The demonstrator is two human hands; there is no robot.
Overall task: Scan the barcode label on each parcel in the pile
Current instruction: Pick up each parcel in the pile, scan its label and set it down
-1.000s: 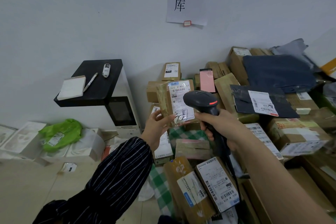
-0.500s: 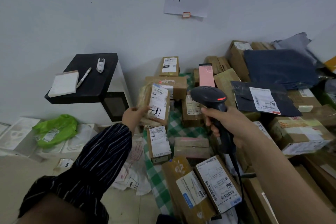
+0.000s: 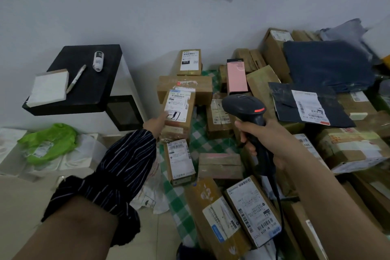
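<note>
Left hand (image 3: 155, 125) grips a brown parcel (image 3: 179, 127) by its near edge, thumb on the label (image 3: 178, 104), which faces up. The parcel is at the left edge of the pile (image 3: 346, 145), over checked cloth (image 3: 200, 139). Right hand (image 3: 272, 141) is wrapped round the scanner (image 3: 242, 105) handle, just right of the parcel, apart from it.

**Q:** what colour's the cloth (image 3: 198, 139) under there?

**A:** green-and-white check. My sleeve (image 3: 124, 167) is dark navy with thin white stripes, scanner (image 3: 244, 107) black with a red strip, this parcel (image 3: 181, 126) brown with a white label (image 3: 177, 105), one box (image 3: 236, 78) pink, bag (image 3: 50, 141) lime green.
</note>
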